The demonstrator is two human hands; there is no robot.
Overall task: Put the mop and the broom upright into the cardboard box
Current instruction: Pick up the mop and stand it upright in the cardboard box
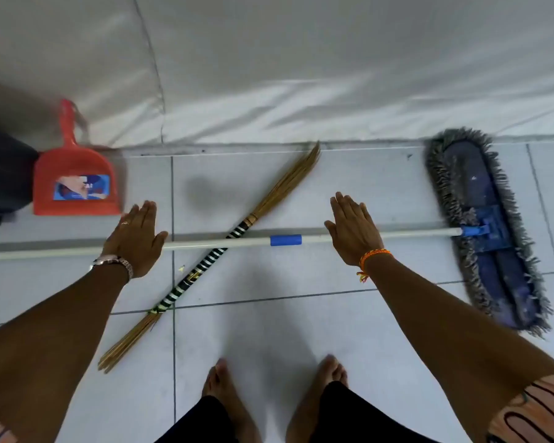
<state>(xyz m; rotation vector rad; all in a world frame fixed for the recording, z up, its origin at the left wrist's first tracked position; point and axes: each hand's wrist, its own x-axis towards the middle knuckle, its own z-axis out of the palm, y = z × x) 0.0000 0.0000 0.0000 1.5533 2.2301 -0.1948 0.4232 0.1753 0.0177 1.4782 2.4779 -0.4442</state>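
Observation:
The mop lies flat on the tiled floor: its white pole with a blue band runs left to right, and its blue head with a grey fringe is at the right. A stick broom with a black-and-white wrapped middle lies diagonally under the pole. My left hand hovers flat over the pole's left part, fingers apart, holding nothing. My right hand is spread flat over the pole to the right of the blue band, also holding nothing. No cardboard box is in view.
A red dustpan leans at the back left, beside a dark object at the left edge. A white sheet-covered surface runs along the back. My bare feet stand on the tiles below the broom.

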